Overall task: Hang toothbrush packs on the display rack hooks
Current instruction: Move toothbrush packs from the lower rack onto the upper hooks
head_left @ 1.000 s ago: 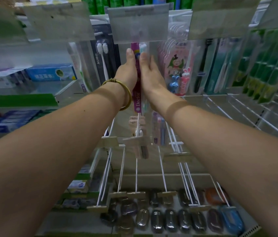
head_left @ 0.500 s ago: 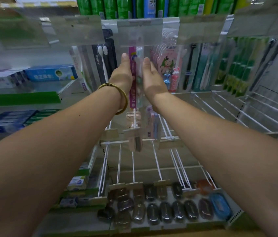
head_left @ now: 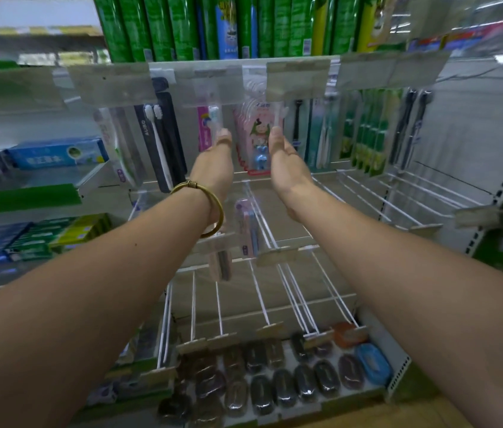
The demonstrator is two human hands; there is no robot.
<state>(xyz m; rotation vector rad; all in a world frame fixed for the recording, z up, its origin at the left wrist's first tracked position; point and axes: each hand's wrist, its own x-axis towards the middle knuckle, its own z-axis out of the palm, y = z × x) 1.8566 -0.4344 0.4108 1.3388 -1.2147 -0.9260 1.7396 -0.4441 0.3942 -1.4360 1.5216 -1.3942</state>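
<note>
Pink toothbrush pack (head_left: pixel 205 125): hanging, long axis vertical, just above left hand (head_left: pixel 216 162); fingers straight, together, tips touching it. Right hand (head_left: pixel 287 162): beside, farther, fingers relaxed, empty.

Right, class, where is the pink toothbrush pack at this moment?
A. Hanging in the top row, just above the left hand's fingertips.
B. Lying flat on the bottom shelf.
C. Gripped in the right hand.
A: the pink toothbrush pack hangs in the top row right above the left hand, and the right hand is open, holding nothing.
</note>
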